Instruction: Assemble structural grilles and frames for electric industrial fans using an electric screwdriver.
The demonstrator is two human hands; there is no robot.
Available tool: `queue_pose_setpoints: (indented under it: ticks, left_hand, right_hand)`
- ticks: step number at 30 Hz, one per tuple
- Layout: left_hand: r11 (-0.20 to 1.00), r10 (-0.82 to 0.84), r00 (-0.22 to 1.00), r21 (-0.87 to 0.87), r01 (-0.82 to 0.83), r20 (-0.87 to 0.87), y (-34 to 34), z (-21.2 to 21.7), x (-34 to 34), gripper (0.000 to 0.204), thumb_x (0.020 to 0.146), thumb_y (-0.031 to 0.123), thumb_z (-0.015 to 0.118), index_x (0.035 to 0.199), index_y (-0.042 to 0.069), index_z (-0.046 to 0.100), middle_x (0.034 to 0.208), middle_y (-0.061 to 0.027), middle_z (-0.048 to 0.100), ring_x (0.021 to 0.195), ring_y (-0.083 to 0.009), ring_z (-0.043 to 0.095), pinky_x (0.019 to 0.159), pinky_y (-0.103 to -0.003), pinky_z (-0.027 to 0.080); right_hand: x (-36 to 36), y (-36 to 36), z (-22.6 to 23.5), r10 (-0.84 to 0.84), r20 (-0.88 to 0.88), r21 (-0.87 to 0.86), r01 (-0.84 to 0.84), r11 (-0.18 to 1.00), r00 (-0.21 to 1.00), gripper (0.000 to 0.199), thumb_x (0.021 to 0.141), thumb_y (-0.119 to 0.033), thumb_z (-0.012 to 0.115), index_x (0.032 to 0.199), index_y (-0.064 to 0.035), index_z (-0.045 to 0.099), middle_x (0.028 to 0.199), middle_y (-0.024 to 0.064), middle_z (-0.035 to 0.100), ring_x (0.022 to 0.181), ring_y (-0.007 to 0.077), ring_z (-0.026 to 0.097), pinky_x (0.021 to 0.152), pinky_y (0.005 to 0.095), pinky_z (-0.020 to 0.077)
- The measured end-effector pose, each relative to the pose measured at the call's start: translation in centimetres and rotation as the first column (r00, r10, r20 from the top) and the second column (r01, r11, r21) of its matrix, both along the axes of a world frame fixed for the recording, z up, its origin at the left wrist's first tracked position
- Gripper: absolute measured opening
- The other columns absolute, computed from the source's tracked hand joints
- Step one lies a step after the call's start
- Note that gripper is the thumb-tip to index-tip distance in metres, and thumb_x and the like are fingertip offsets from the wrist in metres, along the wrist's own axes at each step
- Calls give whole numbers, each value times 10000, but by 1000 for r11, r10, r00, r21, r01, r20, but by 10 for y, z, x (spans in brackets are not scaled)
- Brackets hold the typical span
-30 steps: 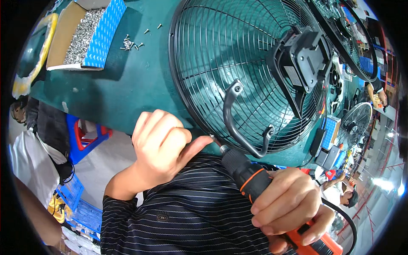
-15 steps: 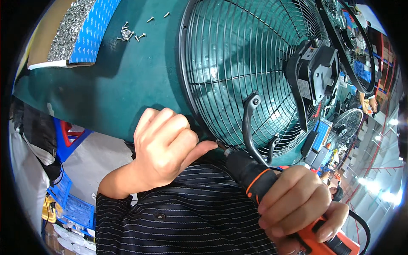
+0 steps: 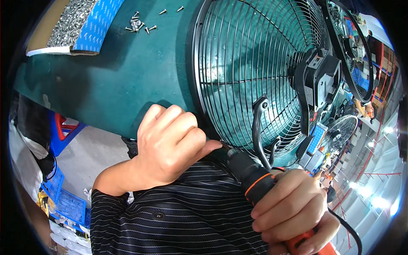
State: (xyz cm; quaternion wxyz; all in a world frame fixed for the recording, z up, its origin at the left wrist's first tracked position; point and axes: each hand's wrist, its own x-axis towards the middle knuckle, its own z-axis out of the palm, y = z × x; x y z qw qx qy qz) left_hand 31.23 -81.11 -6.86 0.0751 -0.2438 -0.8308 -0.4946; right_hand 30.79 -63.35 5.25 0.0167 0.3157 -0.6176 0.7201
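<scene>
My right hand (image 3: 293,208) is wrapped around an orange-and-black power screwdriver (image 3: 253,176), its bit pointing up and left at the near rim of a black wire fan guard (image 3: 238,80). My left hand (image 3: 170,148) is closed, fingers curled under, with the thumb reaching to the rim beside the bit tip. What lies inside its fingers is hidden, and any screw at the tip is too small to make out. The guard stands on a green table (image 3: 123,85). A black motor housing (image 3: 321,80) sits at its middle, and a curved black bracket (image 3: 258,127) joins its near side.
Several loose screws (image 3: 137,25) lie on the far part of the table. Left of them is an open cardboard box of screws (image 3: 72,25) with a blue printed flap. Another fan ring (image 3: 350,51) and a fan (image 3: 340,131) stand to the right. A blue-and-red stool (image 3: 63,131) is at the left.
The view has shifted a little, so the fan and loose screws appear farther right. My left thumb and the screwdriver's bit stay at the guard's rim; both grips look the same.
</scene>
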Motion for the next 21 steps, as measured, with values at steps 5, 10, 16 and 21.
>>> queue_pose_setpoints:
  ticks: [5, 10, 16, 21]
  left_hand:
    - [998, 48, 999, 37, -48, -4, 2, 0, 1, 437, 533, 266, 861, 663, 106, 476, 668, -16, 444, 581, -214, 440, 557, -345, 271]
    - [998, 47, 999, 33, -46, -13, -1, 2, 3, 419, 530, 261, 858, 676, 100, 499, 665, -15, 450, 590, -220, 455, 559, -352, 286]
    - [999, -53, 993, 1, 53, -109, -10, 26, -14, 489, 542, 245, 873, 873, 67, 559, 942, -101, 548, 836, -306, 583, 682, -403, 425]
    - [898, -395, 873, -322, 301, -287, 0, 58, -39, 696, 558, 233, 815, 1186, 73, 561, 1311, -147, 550, 1275, -357, 489, 1066, -539, 385]
  right_hand:
    - [-19, 8, 4, 223, 91, -75, -216, 973, 971, 322, 747, 79, 688, 993, -13, 502, 673, 198, 624, 557, 302, 635, 504, 393, 559]
    - [-30, 7, 3, 384, 125, -71, -378, 923, 915, 162, 729, 114, 671, 821, 26, 571, 686, 197, 628, 534, 275, 608, 471, 345, 504]
    - [-28, 47, 26, 578, 48, -207, -558, 803, 814, 304, 759, 33, 762, 1013, -13, 603, 753, 160, 689, 616, 243, 665, 602, 364, 582]
    - [26, 107, 37, 238, 53, -382, -200, 902, 970, 368, 801, -63, 755, 1093, -18, 536, 832, 156, 675, 575, 216, 656, 545, 351, 562]
